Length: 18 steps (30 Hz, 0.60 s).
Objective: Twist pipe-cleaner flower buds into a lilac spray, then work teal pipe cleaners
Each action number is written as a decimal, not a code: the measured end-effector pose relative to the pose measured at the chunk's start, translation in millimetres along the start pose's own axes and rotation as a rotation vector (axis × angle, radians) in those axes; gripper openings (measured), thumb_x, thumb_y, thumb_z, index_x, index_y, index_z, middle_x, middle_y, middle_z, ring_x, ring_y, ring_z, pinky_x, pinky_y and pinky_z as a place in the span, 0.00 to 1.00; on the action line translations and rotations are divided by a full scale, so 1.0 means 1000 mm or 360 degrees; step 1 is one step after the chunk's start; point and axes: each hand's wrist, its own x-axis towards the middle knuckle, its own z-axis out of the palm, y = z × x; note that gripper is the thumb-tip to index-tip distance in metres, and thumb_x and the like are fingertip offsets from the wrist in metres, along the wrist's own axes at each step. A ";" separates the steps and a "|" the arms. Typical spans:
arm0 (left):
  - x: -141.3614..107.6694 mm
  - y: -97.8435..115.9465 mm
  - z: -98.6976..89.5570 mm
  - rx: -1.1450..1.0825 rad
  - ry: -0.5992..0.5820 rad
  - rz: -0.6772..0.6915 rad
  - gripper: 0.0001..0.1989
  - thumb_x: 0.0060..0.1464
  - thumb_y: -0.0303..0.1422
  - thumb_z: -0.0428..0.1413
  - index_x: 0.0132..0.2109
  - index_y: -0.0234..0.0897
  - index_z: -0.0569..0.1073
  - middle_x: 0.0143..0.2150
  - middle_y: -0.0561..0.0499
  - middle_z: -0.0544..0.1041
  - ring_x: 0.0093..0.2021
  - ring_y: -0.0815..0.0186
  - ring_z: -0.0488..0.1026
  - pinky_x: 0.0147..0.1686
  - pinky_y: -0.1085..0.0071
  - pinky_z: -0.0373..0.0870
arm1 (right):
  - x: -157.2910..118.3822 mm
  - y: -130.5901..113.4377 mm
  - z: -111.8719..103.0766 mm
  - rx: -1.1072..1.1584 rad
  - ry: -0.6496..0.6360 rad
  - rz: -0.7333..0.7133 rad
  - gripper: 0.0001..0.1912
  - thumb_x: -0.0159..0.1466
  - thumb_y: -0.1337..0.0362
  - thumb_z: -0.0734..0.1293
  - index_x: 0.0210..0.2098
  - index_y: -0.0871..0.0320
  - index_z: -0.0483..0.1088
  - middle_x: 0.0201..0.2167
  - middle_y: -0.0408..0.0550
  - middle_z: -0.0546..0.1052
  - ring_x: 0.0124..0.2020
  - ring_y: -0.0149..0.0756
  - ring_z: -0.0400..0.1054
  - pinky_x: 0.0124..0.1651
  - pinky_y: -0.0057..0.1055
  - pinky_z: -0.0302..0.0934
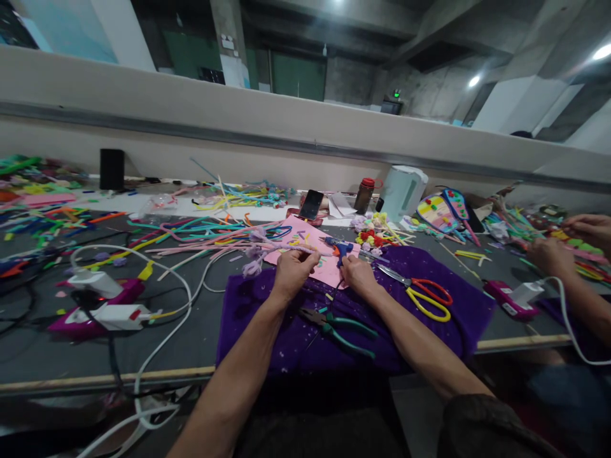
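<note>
My left hand (294, 270) is closed in a pinch on a bunch of pale purple pipe-cleaner flowers (255, 251), whose heads stick out to the left. My right hand (359, 277) is closed round the handle of a blue glue gun (342, 249) with an orange trigger. Beneath both hands lies a pink sheet (329, 270) dotted with small coloured scraps. It rests partly on a purple cloth (258, 324). Nearer to me on the cloth are green-handled pliers (351, 331). Scissors (422, 294) with one red and one yellow handle lie right of my right forearm.
Pipe cleaners (210, 235) spread to the left. Power strips (102, 308) with a white cable (188, 299) sit at left, another power strip (510, 300) at right. Behind stand a phone (311, 205), a bottle (365, 196) and a kettle (405, 193). A co-worker's hands (554, 257) are at far right.
</note>
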 end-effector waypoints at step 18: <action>-0.004 0.000 0.008 0.0017 -0.0389 -0.0107 0.11 0.43 0.37 0.54 0.28 0.32 0.73 0.21 0.52 0.71 0.20 0.72 0.64 0.20 0.77 0.60 | -0.024 -0.009 -0.042 0.2521 -0.0127 0.0016 0.16 0.51 0.56 0.67 0.35 0.61 0.70 0.25 0.46 0.75 0.22 0.29 0.68 0.22 0.23 0.59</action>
